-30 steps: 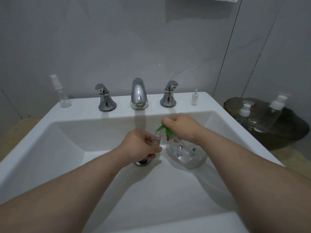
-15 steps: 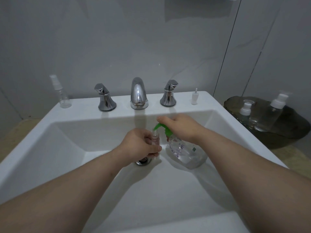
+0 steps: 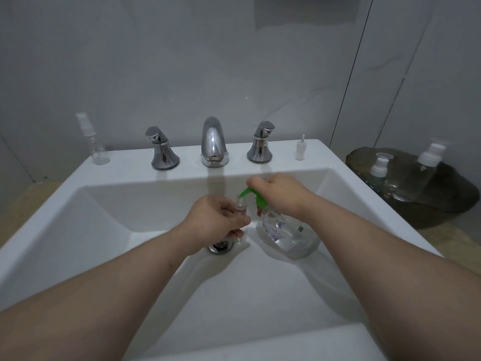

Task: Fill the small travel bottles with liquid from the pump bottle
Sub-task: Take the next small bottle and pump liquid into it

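Small travel bottle [image 3: 240, 209]: clear and uncapped, held upright over the sink basin, just above and beyond the drain, its mouth right under the tip of the green nozzle; whether the two touch cannot be told.
Left hand [image 3: 216, 220]: fingers and thumb curled round the small travel bottle, pinching it at its sides.
Pump bottle [image 3: 285, 231]: clear body with a small label, standing in the basin just right of the drain and leaning; some clear liquid inside.
Green pump head [image 3: 247, 194]: on top of the pump bottle, its spout arching left toward the travel bottle.
Right hand [image 3: 281, 194]: lies over the pump head with fingers curled round it, pressing from above.
Sink [image 3: 78, 183]: white, square, deep.
Drain [image 3: 220, 246]: chrome, partly hidden by the left hand.
Faucet [image 3: 213, 142]: chrome spout between two chrome handles on the back ledge.
Spray bottle [image 3: 95, 145]: clear, capped, upright at the ledge's far left.
White sprayer insert [image 3: 300, 151]: upright at the ledge's right end.
Dark bowl [image 3: 442, 214]: right of the sink, holding two clear bottles with white tops [image 3: 421, 175].
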